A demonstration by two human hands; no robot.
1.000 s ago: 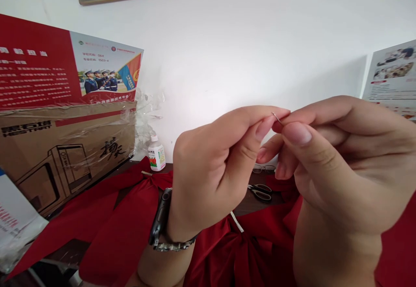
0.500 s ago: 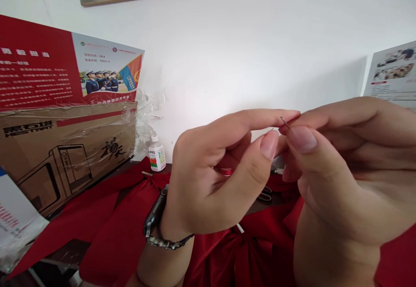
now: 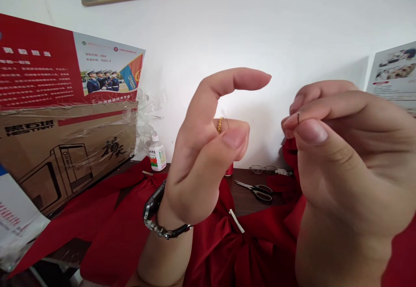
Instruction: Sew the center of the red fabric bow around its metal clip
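Two hands, one needle. Right hand [image 3: 344,157] is pinched shut, thumb and pointer finger gripping a tiny needle [image 3: 298,118] up near the fingertips, only its end poking out. Left hand [image 3: 204,148] is half open, pointer finger raised, thumb against the curled fingers, nothing visible in it. Beyond them, on a dark wood table [image 3: 242,200] with red cloth [image 3: 214,252] spread over it: one pair of scissors [image 3: 256,191], one pair of glasses [image 3: 262,169], one small plastic bottle [image 3: 157,154]. White wall [image 3: 260,27] behind, and one cardboard box [image 3: 65,148], can't tell what's inside.
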